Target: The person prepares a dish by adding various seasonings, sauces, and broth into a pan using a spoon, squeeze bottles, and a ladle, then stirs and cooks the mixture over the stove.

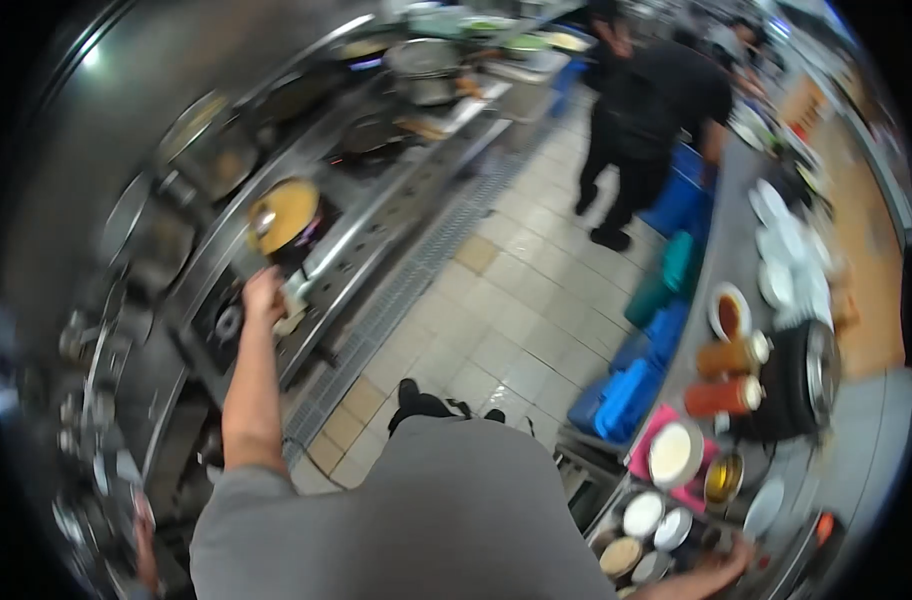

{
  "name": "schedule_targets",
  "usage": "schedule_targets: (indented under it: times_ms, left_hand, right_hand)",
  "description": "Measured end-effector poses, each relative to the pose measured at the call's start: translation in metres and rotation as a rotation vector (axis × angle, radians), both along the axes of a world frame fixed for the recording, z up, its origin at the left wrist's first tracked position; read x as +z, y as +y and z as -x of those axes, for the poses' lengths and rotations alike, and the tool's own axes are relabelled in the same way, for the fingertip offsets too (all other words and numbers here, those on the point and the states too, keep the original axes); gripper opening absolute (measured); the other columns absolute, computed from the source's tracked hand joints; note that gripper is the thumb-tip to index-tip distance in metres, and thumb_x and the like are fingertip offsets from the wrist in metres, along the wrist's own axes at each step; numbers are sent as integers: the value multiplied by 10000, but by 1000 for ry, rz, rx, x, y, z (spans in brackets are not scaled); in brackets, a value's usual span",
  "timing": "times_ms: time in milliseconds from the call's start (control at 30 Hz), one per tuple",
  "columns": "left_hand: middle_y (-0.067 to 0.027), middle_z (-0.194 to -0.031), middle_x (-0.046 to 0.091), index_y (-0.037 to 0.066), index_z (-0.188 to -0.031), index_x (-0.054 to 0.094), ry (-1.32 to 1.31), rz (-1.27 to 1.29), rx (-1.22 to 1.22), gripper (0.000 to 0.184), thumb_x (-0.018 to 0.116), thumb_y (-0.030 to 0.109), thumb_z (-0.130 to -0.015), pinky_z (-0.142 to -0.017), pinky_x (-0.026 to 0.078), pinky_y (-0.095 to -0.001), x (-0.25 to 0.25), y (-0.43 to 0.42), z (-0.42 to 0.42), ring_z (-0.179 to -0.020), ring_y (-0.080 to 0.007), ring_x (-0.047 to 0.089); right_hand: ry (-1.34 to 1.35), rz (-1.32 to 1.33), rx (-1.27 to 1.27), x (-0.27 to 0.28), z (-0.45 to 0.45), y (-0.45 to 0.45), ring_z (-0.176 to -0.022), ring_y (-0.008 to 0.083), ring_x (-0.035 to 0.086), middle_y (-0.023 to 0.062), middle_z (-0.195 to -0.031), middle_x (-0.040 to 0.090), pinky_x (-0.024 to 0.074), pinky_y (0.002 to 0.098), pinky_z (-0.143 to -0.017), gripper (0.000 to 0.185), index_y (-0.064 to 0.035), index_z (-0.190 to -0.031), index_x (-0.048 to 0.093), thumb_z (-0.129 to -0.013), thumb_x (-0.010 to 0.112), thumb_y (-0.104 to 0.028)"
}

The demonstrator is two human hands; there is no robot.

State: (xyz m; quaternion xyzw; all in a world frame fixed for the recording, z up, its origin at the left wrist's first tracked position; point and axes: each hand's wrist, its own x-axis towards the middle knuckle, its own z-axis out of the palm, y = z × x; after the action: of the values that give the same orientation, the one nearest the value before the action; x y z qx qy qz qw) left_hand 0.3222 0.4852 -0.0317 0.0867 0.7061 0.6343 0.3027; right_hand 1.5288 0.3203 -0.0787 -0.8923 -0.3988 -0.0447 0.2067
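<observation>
My left hand (264,296) is closed beside the front of the stove (351,235), just below a pan with yellow-orange contents (284,215). Something pale, perhaps a cloth (292,318), shows at that hand; whether it grips this or the pan's handle is blurred. Far to the lower right, my right hand (738,560) reaches over the counter beside several round containers, among them a white one (644,514). Its fingers are smeared, and what they touch cannot be made out.
Large pots (208,150) stand behind the stove. Blue bins (621,395) line the right counter (691,350), which bears sauce bottles (724,396) and a black cooker (801,385). A person in black (646,115) bends over farther up the aisle. Another person's arm (146,535) shows lower left.
</observation>
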Motion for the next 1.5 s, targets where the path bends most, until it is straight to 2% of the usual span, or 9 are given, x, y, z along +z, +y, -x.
schedule_targets:
  times_ms: [133, 200, 367, 567, 667, 967, 1067, 1267, 1500]
  left_hand:
    - [-51, -728, 606, -88, -1381, 483, 232, 90, 67, 563, 682, 132, -902, -500, 465, -336, -13, -4, 29, -561, -145, 552]
    - [-65, -775, 636, -84, -1403, 481, 285, 148, 45, 583, 683, 129, -899, -548, 487, -328, -11, -9, 35, -617, -158, 585]
    - [-56, -816, 661, -53, -1327, 591, 389, 317, -67, 484, 678, 142, -893, -606, 485, -325, -25, -14, 66, -691, -144, 603]
    - [-26, -786, 615, 9, -1363, 583, 139, 241, -112, 459, 652, 173, -940, -513, 445, -312, -39, -24, 91, -587, -123, 542]
    - [-21, -760, 602, 66, -1332, 621, 9, 170, -134, 410, 651, 183, -941, -490, 432, -296, -32, -35, 96, -566, -112, 538]
    - [3, -701, 583, 68, -1325, 625, 100, 303, -137, 395, 610, 125, -935, -466, 407, -283, -7, -21, 79, -519, -89, 509]
    - [4, -692, 574, 75, -1348, 607, 96, 259, -104, 414, 612, 117, -936, -450, 402, -285, -6, -3, 71, -504, -93, 500]
    - [7, -690, 557, 29, -1352, 580, -103, 224, 119, 414, 622, 124, -952, -445, 408, -277, 19, 46, 43, -500, -98, 500]
    - [-47, -773, 598, -37, -1392, 482, -258, 72, 222, 467, 618, 153, -988, -479, 489, -295, 18, 70, 29, -552, -127, 550]
  right_hand:
    - [-239, 868, -400, 161, 110, 45, -1120, 292, 687, 182, -1232, 707, 531, 452, -942, 615, -173, -1191, 746, -853, 652, -679]
    - [-344, 256, -293, 180, 163, 51, -916, 322, 723, 197, -1091, 717, 589, 443, -730, 407, -69, -1072, 706, -940, 652, -450]
    - [-95, -371, -88, 204, 255, 125, -976, 309, 700, 171, -1167, 688, 586, 429, -801, 428, -28, -1213, 643, -943, 676, -359]
    - [731, -771, 374, 133, 394, 296, -1105, 285, 661, 172, -1318, 628, 548, 410, -952, 509, 54, -1401, 534, -1020, 621, -272]
    - [373, -283, 624, 90, 497, 384, -1051, 235, 653, 147, -1234, 679, 525, 376, -928, 506, 66, -1298, 615, -939, 714, -277]
    - [978, -99, 1385, 16, 1027, 504, -960, 181, 659, 73, -1035, 701, 516, 349, -892, 434, -29, -1157, 629, -810, 848, -172]
    - [852, -147, 1562, -37, 1127, 544, -990, 290, 702, 158, -1077, 713, 537, 404, -871, 515, -19, -1157, 607, -764, 875, -216]
    - [800, -17, 1621, -71, 1230, 593, -1054, 409, 675, 214, -1100, 699, 528, 466, -898, 646, -21, -1246, 531, -758, 873, -272]
    - [742, 36, 1660, -84, 1230, 606, -1061, 348, 671, 198, -1160, 673, 528, 432, -926, 652, 17, -1254, 522, -775, 880, -244]
